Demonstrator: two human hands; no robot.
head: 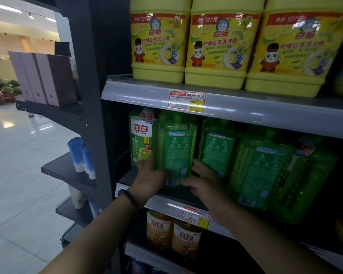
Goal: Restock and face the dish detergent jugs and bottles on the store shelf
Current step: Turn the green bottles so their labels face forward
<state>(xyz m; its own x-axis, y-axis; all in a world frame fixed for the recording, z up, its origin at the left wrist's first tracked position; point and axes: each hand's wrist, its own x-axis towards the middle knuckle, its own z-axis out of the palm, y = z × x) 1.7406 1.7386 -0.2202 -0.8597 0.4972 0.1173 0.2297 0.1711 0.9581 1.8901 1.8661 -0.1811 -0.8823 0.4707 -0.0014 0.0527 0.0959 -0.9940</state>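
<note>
Clasping a green bottle (176, 147) low down between left hand (150, 176) and right hand (207, 187), fingers curling round its sides. Standing upright on the middle shelf (162, 202), long axis vertical, back label facing out, touching a front-facing bottle (141, 135) on its left.

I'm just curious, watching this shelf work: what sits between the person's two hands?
The head view shows a green dish detergent bottle, back label facing out, standing on the middle shelf between the left hand and the right hand.
</note>
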